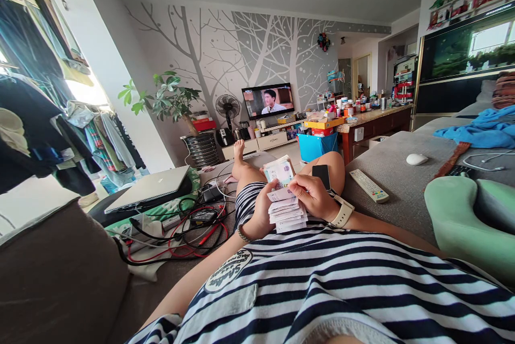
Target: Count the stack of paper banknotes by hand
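Observation:
A thick stack of banknotes (286, 214) rests over my lap, its ends fanned toward my striped shirt. My left hand (260, 214) is closed around the left side of the stack, thumb on top. At the right edge, my right hand (314, 197) has thumb and fingers pinched on one of the notes. Upper notes, pale with green and purple print, stand up beyond the fingers. Just behind my right hand lies a dark-screened phone (322, 174) by my bent leg. The palms and the notes' undersides are hidden.
Tangled cables (189, 231) and a silver laptop (148, 188) lie on the left. On the sofa to the right are a remote control (369, 185), a white mouse (417, 159) and a green neck pillow (450, 210). A cluttered table (380, 116) stands ahead.

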`<state>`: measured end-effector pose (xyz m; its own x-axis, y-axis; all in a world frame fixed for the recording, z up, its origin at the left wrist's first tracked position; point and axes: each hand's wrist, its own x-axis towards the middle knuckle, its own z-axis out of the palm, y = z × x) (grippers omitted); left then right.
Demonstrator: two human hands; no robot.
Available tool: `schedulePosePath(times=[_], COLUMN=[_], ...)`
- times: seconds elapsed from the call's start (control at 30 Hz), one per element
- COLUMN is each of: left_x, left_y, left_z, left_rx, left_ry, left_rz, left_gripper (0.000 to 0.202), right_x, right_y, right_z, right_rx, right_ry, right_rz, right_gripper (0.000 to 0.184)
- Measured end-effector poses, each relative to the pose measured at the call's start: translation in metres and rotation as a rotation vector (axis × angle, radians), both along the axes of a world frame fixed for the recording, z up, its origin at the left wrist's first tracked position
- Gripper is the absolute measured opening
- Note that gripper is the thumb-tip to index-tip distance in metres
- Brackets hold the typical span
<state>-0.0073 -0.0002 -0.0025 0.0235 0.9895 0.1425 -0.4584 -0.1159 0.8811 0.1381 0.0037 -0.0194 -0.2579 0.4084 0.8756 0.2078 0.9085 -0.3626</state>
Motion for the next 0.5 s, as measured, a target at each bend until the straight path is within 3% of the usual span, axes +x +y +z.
schedulePosePath(times=[0.27, 0.5], left_x=[-0.0003, -0.0092], left_y=[0.0021, -0.0067], left_z=[-0.0002, -0.0046], left_rx=[0.003, 0.068], left_ry=[-0.018, 0.028], left_rz=[-0.057, 0.089], left_gripper=[0.023, 0.008], right_x=[0.0004, 0.0020], right_y=[0.0006, 0.0012], right_z=[-0.0020, -0.0034], right_rx=[-0.007, 0.022], right_ry=[0.033, 0.042], right_rz=[0.008, 0.048], right_gripper=[0.035, 0.031])
